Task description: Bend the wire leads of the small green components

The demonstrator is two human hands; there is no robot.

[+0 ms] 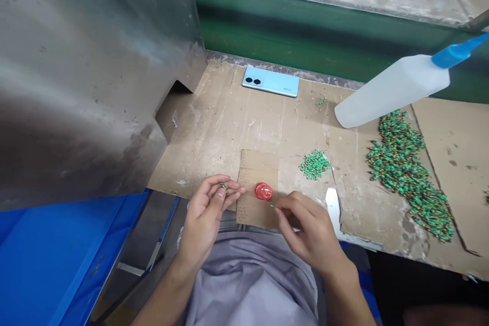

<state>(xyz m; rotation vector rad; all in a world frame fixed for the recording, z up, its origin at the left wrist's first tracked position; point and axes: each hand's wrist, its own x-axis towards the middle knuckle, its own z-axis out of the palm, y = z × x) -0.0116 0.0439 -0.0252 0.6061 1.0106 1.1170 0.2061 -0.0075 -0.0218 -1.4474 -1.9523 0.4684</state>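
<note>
Head view, and the left hand (202, 209) has thumb and finger pinched on a small green piece (223, 186), by the left edge of a cardboard pad (257, 163). Across from it, the right hand (311, 226) has its fingertips together on a green tip (272, 206), just beside a glossy red blob (263, 191) sitting on the pad, between both hands! Beyond the right hand lies a small green heap (315, 164); farther right, a larger green-and-gold heap (412, 173) spreads near a blue-nozzled squeeze bottle (389, 89).

There are two hands (204, 209) (311, 232), two green heaps (314, 165) (410, 175), and one each of phone (273, 82), bottle (391, 90), card (260, 164), red patch (263, 191), green scatter (321, 103).
</note>
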